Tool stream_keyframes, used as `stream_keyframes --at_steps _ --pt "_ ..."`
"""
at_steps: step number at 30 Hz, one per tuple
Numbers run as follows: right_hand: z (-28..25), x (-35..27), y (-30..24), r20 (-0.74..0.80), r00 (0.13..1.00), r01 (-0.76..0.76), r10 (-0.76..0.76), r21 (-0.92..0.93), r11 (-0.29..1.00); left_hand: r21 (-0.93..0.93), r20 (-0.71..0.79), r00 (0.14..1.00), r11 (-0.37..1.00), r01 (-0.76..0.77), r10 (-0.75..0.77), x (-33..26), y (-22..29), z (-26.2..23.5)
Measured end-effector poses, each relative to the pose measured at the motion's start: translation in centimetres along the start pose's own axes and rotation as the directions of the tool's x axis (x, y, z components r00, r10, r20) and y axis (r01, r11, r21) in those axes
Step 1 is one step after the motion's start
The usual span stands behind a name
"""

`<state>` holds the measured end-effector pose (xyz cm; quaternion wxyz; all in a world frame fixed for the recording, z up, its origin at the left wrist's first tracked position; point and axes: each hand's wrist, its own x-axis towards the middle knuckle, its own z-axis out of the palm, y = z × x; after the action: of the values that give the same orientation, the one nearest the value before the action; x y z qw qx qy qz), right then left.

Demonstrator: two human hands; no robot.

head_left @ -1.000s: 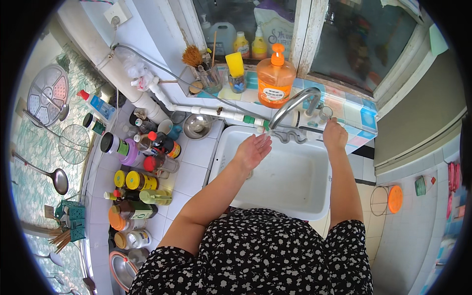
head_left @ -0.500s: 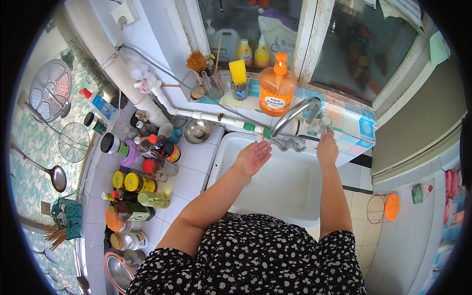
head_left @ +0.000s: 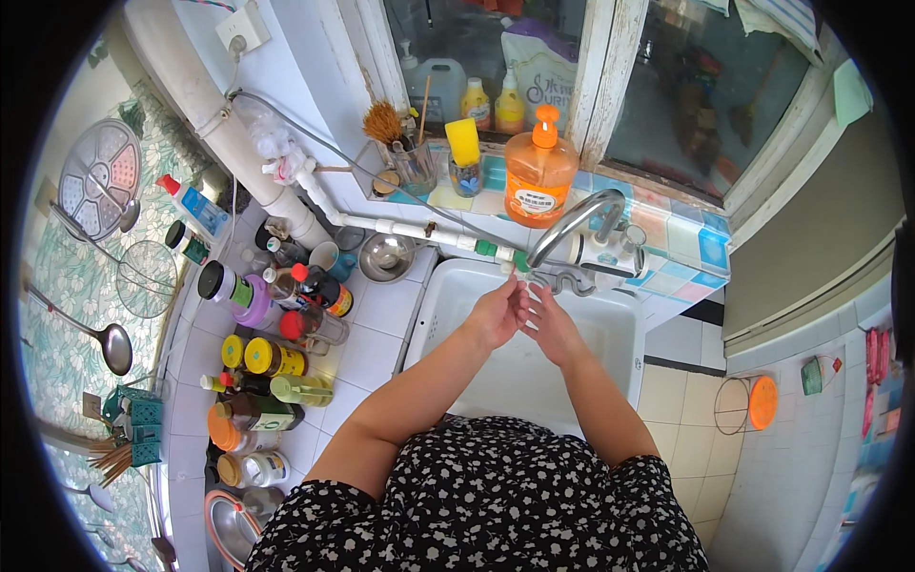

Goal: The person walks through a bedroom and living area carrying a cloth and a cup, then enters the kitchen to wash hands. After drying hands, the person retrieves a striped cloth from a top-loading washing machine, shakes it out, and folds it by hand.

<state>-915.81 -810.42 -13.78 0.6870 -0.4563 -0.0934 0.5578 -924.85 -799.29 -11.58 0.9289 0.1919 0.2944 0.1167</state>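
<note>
Over the white sink (head_left: pixel 457 386), my left hand (head_left: pixel 498 313) and my right hand (head_left: pixel 555 327) are close together, fingertips meeting. Both are loosely cupped with fingers partly apart, and no object shows in them. Just above the fingertips is the end of the curved chrome faucet (head_left: pixel 579 212); whether water runs from it is hard to make out. The faucet handle (head_left: pixel 633 236) sits to the right, untouched. Behind the faucet, on the tiled ledge, stands a pump bottle of orange liquid (head_left: pixel 539 176).
A steel bowl (head_left: pixel 386 257) stands on the tiled counter left of the sink. Nearer me are several bottles and jars, among them a yellow-lidded jar (head_left: pixel 272 357). A white pipe (head_left: pixel 391 222) runs behind the counter. On the ledge, a yellow sponge (head_left: pixel 463 141) sticks out of a cup.
My right hand has left the faucet handle and moved left to meet my left hand under the spout. My left hand has turned and curled slightly, shifting a little toward the right.
</note>
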Motion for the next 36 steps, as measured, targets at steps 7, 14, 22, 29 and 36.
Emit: stream_keyframes --at_steps 7,14,22,29,36 --pt "3.3 0.5 0.0 0.028 1.0 -0.013 0.007 0.217 0.976 0.205 -0.139 0.984 0.975 -0.08 0.11 -1.4 -2.8 2.6" --pt "3.4 0.3 0.2 -0.082 0.996 0.066 -0.041 0.336 0.94 0.616 -0.069 0.871 0.708 -0.345 0.486 2.0 -5.9 -0.4" --pt "1.7 0.7 -0.8 -0.097 0.995 0.037 0.006 0.429 0.903 0.85 0.421 0.704 0.021 -0.526 0.571 0.7 -5.8 1.4" --pt "3.7 -6.4 -7.7 0.197 0.971 0.141 -0.138 -0.004 0.99 0.858 0.513 0.857 0.006 -0.513 -0.051 -5.3 2.2 6.0" --pt "-6.5 -1.4 -2.1 0.353 0.934 -0.075 0.057 0.037 0.996 0.673 0.384 0.871 0.739 -0.036 -0.307 -2.6 1.4 0.9"
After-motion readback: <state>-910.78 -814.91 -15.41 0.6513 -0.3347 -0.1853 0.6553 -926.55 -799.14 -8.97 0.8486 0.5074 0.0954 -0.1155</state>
